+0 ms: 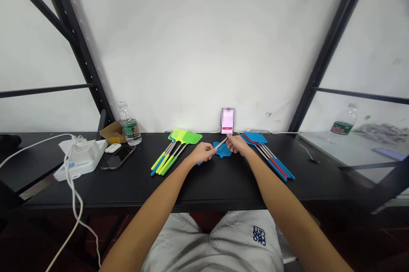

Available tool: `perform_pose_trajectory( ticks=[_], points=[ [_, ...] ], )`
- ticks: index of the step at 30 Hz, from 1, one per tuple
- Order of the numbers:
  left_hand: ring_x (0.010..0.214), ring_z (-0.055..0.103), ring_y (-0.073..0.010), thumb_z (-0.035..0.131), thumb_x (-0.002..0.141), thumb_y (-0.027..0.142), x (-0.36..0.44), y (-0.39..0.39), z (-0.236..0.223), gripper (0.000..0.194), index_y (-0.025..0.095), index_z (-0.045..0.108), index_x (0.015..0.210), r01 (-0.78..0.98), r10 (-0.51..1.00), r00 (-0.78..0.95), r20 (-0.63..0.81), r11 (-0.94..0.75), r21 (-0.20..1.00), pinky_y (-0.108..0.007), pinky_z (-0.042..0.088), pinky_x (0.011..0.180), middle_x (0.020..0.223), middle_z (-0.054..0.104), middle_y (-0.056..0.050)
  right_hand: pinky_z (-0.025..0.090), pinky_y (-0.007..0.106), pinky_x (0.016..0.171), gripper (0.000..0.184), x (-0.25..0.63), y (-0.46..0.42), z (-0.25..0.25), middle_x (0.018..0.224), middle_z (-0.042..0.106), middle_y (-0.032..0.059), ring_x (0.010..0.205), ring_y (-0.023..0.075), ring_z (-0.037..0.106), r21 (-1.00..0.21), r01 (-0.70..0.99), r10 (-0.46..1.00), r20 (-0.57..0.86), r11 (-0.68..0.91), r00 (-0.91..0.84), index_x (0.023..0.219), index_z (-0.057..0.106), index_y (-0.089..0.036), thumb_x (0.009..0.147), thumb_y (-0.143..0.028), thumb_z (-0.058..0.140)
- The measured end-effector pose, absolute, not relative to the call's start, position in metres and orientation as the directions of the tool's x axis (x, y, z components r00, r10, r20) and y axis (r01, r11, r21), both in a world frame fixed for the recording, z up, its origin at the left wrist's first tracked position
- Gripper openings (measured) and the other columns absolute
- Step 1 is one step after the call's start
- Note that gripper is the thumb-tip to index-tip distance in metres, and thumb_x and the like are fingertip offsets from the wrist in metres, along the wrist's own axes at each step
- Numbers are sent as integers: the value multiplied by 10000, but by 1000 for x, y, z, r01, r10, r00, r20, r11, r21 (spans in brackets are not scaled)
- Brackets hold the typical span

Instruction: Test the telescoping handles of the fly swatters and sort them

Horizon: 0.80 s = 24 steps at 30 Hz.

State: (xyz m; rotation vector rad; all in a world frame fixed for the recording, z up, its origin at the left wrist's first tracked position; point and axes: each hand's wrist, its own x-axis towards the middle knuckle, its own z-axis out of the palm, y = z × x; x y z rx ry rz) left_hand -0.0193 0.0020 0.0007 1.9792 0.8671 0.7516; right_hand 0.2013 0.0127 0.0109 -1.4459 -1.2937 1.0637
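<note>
My left hand (203, 153) is closed around a fly swatter whose blue handle end (200, 163) pokes out below it. A thin metal rod (220, 143) slants up from that hand to my right hand (237, 143), whose fingers pinch its far end. Below the rod lies a blue swatter head (223, 151), close to both hands; whether it is joined to the rod cannot be made out. Left of my hands, several yellow, green and blue fly swatters (183, 136) lie fanned together. To the right lies another group of blue and red fly swatters (259, 138).
A lit phone (227, 121) stands against the wall behind my hands. On the left are a water bottle (129, 127), a cardboard box (113, 133), a dark phone (119, 158), a white case (113, 148) and a white power strip (84, 157) with cables. Black metal posts (322, 59) flank the black table (220, 191).
</note>
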Motion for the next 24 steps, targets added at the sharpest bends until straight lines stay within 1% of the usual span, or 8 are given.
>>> perform_pose_trajectory(
  ticks=[5, 9, 11, 13, 15, 17, 21, 24],
  points=[
    [412, 435, -68, 605, 767, 580, -19, -1, 4, 429, 164, 530, 699, 306, 790, 591, 165, -409, 860, -198, 333, 425, 522, 535, 29, 291, 187, 345, 305, 200, 16, 10, 589, 567, 14, 390, 78, 468, -999, 42, 997, 25, 22, 72, 755, 528, -154, 938, -397, 508],
    [414, 430, -64, 596, 777, 567, -20, -1, 5, 416, 164, 530, 696, 321, 795, 585, 164, -412, 853, -196, 328, 433, 523, 533, 31, 270, 194, 366, 289, 207, 19, 10, 562, 502, -21, 396, 75, 434, -998, 19, 967, 62, 59, 248, 723, 478, -180, 945, -365, 468],
    [408, 428, -65, 590, 783, 556, -20, -1, 5, 406, 164, 531, 694, 325, 802, 573, 168, -410, 852, -198, 324, 432, 522, 536, 28, 292, 212, 390, 319, 215, 21, 10, 536, 480, -19, 409, 94, 445, -990, 132, 931, 99, 55, 351, 691, 462, -190, 952, -370, 424],
    [400, 425, -67, 576, 793, 551, -19, 0, 5, 400, 167, 529, 692, 337, 814, 555, 169, -406, 850, -201, 321, 430, 519, 535, 27, 348, 240, 444, 378, 225, 21, 10, 506, 488, 7, 447, 128, 489, -930, 367, 897, 170, 9, 408, 651, 478, -191, 956, -394, 386],
    [398, 427, -72, 551, 808, 544, -19, 0, 5, 393, 171, 527, 691, 360, 826, 537, 173, -410, 838, -208, 325, 434, 522, 535, 28, 415, 277, 544, 426, 233, 22, 10, 514, 538, 60, 537, 178, 566, -777, 624, 893, 222, -81, 392, 632, 535, -178, 953, -408, 375],
    [418, 446, -84, 525, 825, 528, -19, 0, 4, 380, 175, 525, 684, 400, 845, 497, 198, -426, 811, -217, 337, 454, 529, 539, 24, 454, 314, 658, 421, 238, 22, 9, 612, 619, 128, 693, 238, 640, -608, 774, 910, 198, -178, 365, 695, 618, -149, 943, -405, 393],
    [539, 510, -123, 519, 834, 463, -20, 3, 3, 333, 176, 562, 671, 520, 874, 367, 318, -477, 709, -241, 360, 542, 567, 565, 2, 474, 387, 794, 363, 234, 18, 7, 1038, 672, 226, 1021, 330, 637, -402, 859, 923, 78, -315, 376, 1022, 678, -114, 901, -390, 477],
    [601, 510, -137, 537, 828, 434, -20, 7, 0, 311, 176, 584, 659, 601, 868, 319, 380, -495, 627, -253, 336, 574, 615, 577, -7, 472, 413, 830, 373, 228, 14, 7, 1192, 625, 231, 1111, 348, 605, -325, 880, 922, 51, -347, 383, 1147, 647, -123, 871, -345, 530]
  ],
)
